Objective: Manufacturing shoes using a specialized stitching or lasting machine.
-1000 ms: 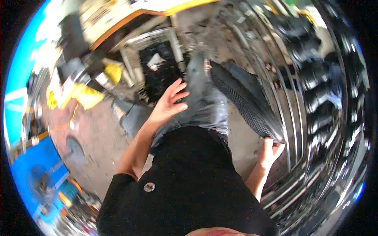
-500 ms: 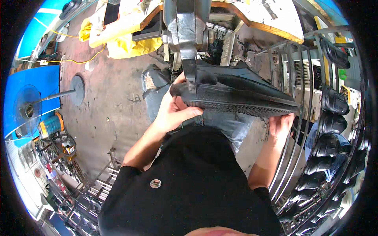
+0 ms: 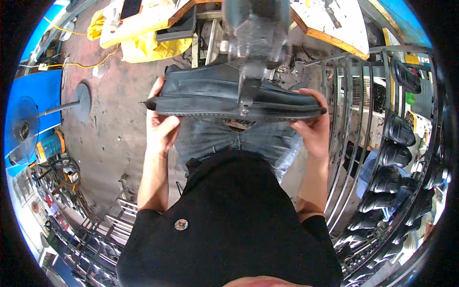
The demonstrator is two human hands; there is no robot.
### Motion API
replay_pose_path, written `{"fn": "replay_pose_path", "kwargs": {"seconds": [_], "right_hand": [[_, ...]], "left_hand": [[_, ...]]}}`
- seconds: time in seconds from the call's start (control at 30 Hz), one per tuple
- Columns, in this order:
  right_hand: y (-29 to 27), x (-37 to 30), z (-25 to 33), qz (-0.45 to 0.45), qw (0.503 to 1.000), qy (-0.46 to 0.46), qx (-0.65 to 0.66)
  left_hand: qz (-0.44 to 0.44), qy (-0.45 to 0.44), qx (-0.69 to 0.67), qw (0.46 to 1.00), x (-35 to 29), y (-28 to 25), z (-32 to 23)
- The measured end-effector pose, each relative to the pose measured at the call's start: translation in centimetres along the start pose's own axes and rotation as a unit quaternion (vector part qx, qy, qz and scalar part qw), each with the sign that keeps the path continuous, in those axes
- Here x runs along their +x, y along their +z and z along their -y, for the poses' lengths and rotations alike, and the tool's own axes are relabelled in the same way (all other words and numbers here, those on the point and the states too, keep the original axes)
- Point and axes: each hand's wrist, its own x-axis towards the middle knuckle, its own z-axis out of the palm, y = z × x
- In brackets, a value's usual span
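Observation:
A black shoe [image 3: 201, 88] lies sideways across the front of me, held up between both hands. My left hand [image 3: 161, 130] grips its left end, thumb along the sole edge and fingers behind. At the other end my right hand [image 3: 316, 130] is wrapped round it, the thumb underneath. From above, the narrow metal head of a machine arm [image 3: 251, 76] comes down over the shoe's middle right and hides a strip of it. Its tip reaches the sole edge; whether it presses there I cannot tell.
White worktops with wooden edges [image 3: 334, 40] flank the machine. A metal rack with several black shoes [image 3: 397, 155] stands close on my right. On the left are a standing fan [image 3: 26, 126], its round base [image 3: 82, 101], a yellow bag [image 3: 153, 49] and a yellow cable [image 3: 103, 63].
The shoe has shifted left under the machine head and turned, now showing more of its side. My left hand moved left to its end; my right hand moved slightly left and up.

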Motion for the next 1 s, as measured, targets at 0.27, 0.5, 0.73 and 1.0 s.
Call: {"fn": "replay_pose_path", "kwargs": {"seconds": [0.27, 0.5, 0.73, 1.0], "right_hand": [[4.2, 2.0, -0.4, 0.054, 0.991, -0.053, -0.113], [7.4, 2.4, 1.7, 0.063, 0.964, -0.072, -0.247], [8.6, 2.2, 3.6, 0.077, 0.905, -0.13, -0.397], [6.7, 2.3, 0.2, 0.074, 0.899, -0.206, -0.379]], "left_hand": [[-0.06, 0.096, 0.276, 0.954, -0.2, -0.5, -2.0], [0.065, 0.3, 0.624, 0.719, 1.1, 6.8, -5.4], [0.237, 0.185, 0.601, 0.741, 3.9, 12.3, -5.1], [0.172, 0.04, 0.324, 0.93, 3.3, 10.6, -2.2]]}}
